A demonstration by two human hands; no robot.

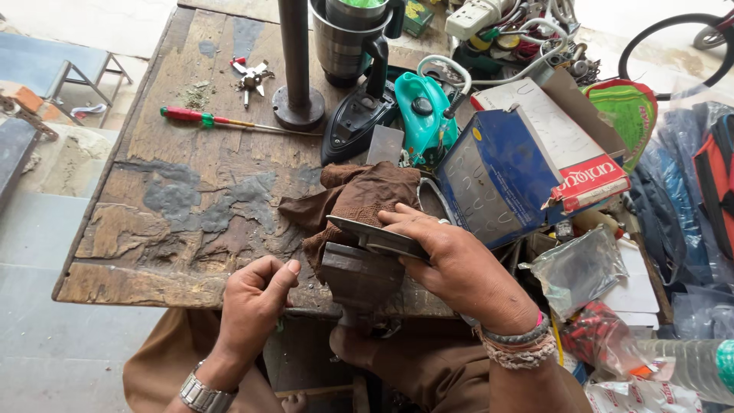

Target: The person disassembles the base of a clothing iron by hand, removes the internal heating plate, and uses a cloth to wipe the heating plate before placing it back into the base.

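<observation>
My right hand (451,264) grips a flat grey metal plate (367,235) and holds it on top of a dark metal block (359,279) at the near edge of the worn wooden table (153,229). A brown cloth (359,195) lies bunched just behind the plate. My left hand (256,298) is curled into a loose fist to the left of the block, at the table's edge, and I cannot see anything in it. Both wrists carry bands: a metal watch on the left, threads and bangles on the right.
A red-handled screwdriver (206,118) lies at the back left beside a metal post on a round base (298,99). Behind the cloth are a black clothes iron (355,118), a teal iron (424,115) and a steel jug (348,42). A blue cardboard box (497,172), plastic bags and cables crowd the right side.
</observation>
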